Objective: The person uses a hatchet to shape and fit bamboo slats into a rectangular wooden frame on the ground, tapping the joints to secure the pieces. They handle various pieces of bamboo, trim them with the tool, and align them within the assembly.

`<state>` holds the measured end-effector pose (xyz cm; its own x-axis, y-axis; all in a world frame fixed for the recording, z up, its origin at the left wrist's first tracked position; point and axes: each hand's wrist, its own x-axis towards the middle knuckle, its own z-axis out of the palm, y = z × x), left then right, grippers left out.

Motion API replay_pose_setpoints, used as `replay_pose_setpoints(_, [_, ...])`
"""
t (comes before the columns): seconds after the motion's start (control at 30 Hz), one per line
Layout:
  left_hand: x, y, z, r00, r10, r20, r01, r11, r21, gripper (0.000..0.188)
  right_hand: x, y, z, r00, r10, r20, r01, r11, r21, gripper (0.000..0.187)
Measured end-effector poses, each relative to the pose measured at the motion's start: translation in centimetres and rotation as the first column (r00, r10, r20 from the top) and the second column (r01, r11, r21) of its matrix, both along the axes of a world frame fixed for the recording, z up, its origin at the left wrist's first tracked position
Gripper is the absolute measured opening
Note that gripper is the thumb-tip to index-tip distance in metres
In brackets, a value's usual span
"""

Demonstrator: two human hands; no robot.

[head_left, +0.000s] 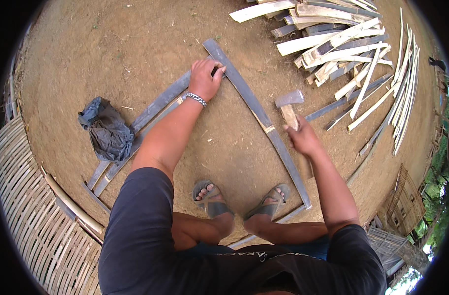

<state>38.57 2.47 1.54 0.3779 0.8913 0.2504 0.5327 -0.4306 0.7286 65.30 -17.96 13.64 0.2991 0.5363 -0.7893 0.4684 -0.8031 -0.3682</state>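
My left hand (206,78), with a chain bracelet on the wrist, is closed over the corner where flat dark bamboo strips meet. One bamboo strip (249,105) runs from this corner down toward my right foot. Another bamboo strip (163,101) goes off to the lower left. Whether the fingers also pinch something small is hidden. My right hand (303,137) grips a hatchet (289,107) by its wooden handle, to the right of the long strip. Its metal head is raised, apart from the bamboo.
A crumpled dark plastic bag (109,130) lies over the left strips. Split bamboo pieces (337,44) are heaped at the upper right, with long thin slats (405,93) beside them. A woven bamboo panel (42,211) is at the lower left. My sandalled feet (214,199) stand inside the frame.
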Motion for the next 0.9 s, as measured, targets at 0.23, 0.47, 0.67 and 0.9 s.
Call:
replay_pose_setpoints(0.23, [0.0, 0.1, -0.1, 0.999, 0.037, -0.002, -0.037, 0.999, 0.019, 0.014, -6.8, 9.1, -3.3, 0.975, -0.111, -0.191, 0.181, 0.895, 0.408, 0.048])
replay_pose_setpoints(0.47, [0.7, -0.1, -0.1, 0.99, 0.133, 0.049, -0.133, 0.991, 0.008, 0.016, -8.5, 15.0, -8.5, 0.947, -0.12, -0.298, 0.243, 0.873, 0.423, 0.047])
replay_pose_setpoints(0.67, [0.3, -0.2, 0.3, 0.987, 0.147, 0.059, -0.147, 0.989, -0.015, 0.016, -9.5, 15.1, -8.4, 0.862, -0.213, -0.461, 0.398, 0.847, 0.352, 0.039])
replay_pose_setpoints(0.9, [0.3, 0.1, 0.0, 0.992, 0.104, 0.073, -0.104, 0.995, -0.008, 0.016, -10.3, 14.0, -9.5, 0.969, -0.118, -0.216, 0.214, 0.837, 0.504, 0.042])
